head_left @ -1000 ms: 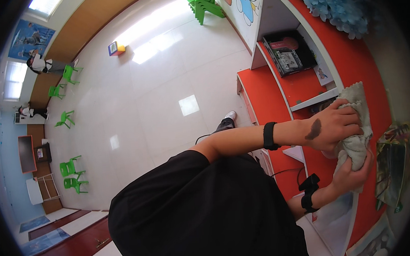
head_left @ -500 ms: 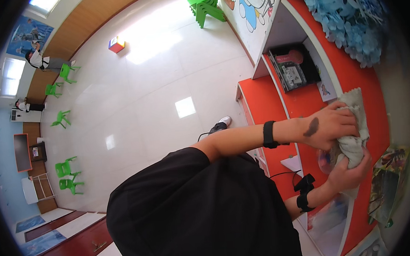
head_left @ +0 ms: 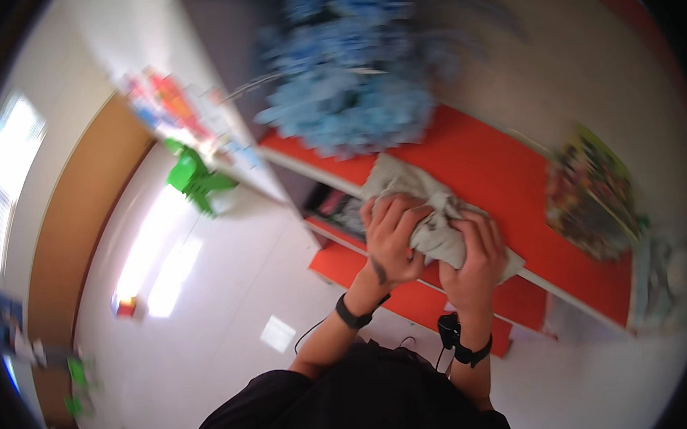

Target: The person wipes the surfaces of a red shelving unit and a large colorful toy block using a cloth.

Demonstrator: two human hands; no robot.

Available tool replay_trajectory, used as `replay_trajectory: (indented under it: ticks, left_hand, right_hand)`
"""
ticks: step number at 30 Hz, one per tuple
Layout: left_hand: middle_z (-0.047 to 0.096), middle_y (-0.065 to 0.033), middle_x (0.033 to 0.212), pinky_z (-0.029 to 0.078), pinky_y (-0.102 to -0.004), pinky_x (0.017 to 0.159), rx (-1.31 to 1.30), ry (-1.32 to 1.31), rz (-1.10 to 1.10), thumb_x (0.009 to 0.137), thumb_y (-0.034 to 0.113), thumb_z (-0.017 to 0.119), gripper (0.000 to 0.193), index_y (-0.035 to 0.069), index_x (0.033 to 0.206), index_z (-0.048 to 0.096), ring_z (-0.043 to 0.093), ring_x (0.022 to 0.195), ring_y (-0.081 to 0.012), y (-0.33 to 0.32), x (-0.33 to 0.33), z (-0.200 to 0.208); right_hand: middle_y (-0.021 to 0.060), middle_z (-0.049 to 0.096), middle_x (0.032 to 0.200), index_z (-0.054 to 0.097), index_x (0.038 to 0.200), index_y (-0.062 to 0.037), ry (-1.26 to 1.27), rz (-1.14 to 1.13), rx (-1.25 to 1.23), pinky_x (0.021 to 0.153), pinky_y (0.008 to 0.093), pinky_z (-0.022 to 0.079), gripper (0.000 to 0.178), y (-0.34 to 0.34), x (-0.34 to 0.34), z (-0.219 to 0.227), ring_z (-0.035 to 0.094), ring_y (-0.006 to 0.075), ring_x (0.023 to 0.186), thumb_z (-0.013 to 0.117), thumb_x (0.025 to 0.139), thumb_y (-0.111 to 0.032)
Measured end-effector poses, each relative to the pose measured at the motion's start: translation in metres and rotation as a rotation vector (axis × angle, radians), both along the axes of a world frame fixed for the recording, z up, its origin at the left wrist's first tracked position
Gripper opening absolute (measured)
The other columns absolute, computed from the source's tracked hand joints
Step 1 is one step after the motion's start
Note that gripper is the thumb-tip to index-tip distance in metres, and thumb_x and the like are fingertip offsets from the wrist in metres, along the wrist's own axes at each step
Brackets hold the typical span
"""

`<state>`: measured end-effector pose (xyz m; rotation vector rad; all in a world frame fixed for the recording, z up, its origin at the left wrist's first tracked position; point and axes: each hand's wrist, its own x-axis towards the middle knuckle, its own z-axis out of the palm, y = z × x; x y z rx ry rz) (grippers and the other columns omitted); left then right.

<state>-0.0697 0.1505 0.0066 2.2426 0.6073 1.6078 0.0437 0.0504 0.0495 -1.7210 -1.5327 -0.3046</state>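
A pale grey-green cloth [head_left: 408,181] is bunched in both of my hands over the front edge of the red shelf top [head_left: 507,193]. My left hand [head_left: 394,231] grips its left part, with the fingers curled over the folds. On the right part, my right hand [head_left: 476,257] is closed around the cloth with its knuckles up. A flat corner of the cloth spreads out beyond my left fingers. Whether the cloth rests on the shelf top or hangs just above it, I cannot tell.
Blue artificial flowers [head_left: 352,96] stand at the shelf top's far left. A picture-covered item [head_left: 590,195] is at its right. Below, a compartment holds a dark tray [head_left: 339,208]. Stacked green chairs [head_left: 196,180] and a blurred red-and-yellow block [head_left: 126,307] are on the floor.
My view has swung toward the shelf, so the flowers and shelf top sit nearer the middle. Both hands still grip the cloth, now side by side and more bunched.
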Motion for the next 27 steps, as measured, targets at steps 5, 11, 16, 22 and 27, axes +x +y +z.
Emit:
replay_trajectory:
  ticks: [5,11,16,22,27]
  left_hand:
    - [0.06,-0.0104,0.098,0.028,-0.0432,0.094,-0.005,0.092,-0.174,0.052,0.01,0.059,0.049,0.006,0.1,0.065,0.057,0.099,-0.0325,-0.057,0.066,-0.008]
    - [0.054,-0.0119,0.123,0.027,-0.0466,0.099,0.146,0.289,-0.474,0.063,0.01,0.061,0.074,0.009,0.136,0.05,0.051,0.117,-0.0287,-0.158,0.169,-0.015]
    - [0.055,-0.0102,0.127,0.03,-0.0435,0.1,0.177,0.273,-0.473,0.067,0.008,0.059,0.072,0.008,0.138,0.05,0.05,0.123,-0.0266,-0.169,0.187,-0.019]
    - [0.059,-0.0086,0.121,0.035,-0.0407,0.093,0.156,0.275,-0.392,0.063,0.008,0.059,0.068,0.009,0.131,0.056,0.053,0.117,-0.0256,-0.135,0.142,-0.021]
    - [0.065,-0.0064,0.108,0.034,-0.0406,0.089,0.2,0.14,-0.288,0.06,0.012,0.064,0.048,0.011,0.107,0.068,0.059,0.105,-0.0252,-0.08,0.096,-0.019]
  right_hand:
    - [0.0145,0.063,0.099,0.06,0.089,-0.001,0.111,-0.196,0.127,0.086,0.0441,0.048,0.028,-0.058,0.054,-0.025,0.06,0.0376,0.099,0.063,0.063,-0.009]
    - [0.0141,0.065,0.099,0.058,0.083,-0.0006,0.169,-0.412,0.3,0.089,0.0418,0.046,0.021,-0.166,0.158,-0.036,0.061,0.0351,0.098,0.062,0.063,-0.006]
    - [0.0139,0.067,0.105,0.058,0.086,-0.0016,0.02,-0.452,0.434,0.088,0.0436,0.043,0.03,-0.17,0.185,-0.046,0.061,0.0351,0.097,0.058,0.078,-0.031]
    - [0.0136,0.067,0.109,0.06,0.09,-0.0047,0.005,-0.477,0.301,0.09,0.0452,0.04,0.051,-0.143,0.143,-0.055,0.059,0.0347,0.098,0.047,0.085,-0.054]
    - [0.0123,0.064,0.116,0.061,0.095,-0.0065,-0.045,-0.442,0.26,0.095,0.0452,0.036,0.041,-0.091,0.091,-0.051,0.054,0.0345,0.108,0.054,0.072,-0.04]
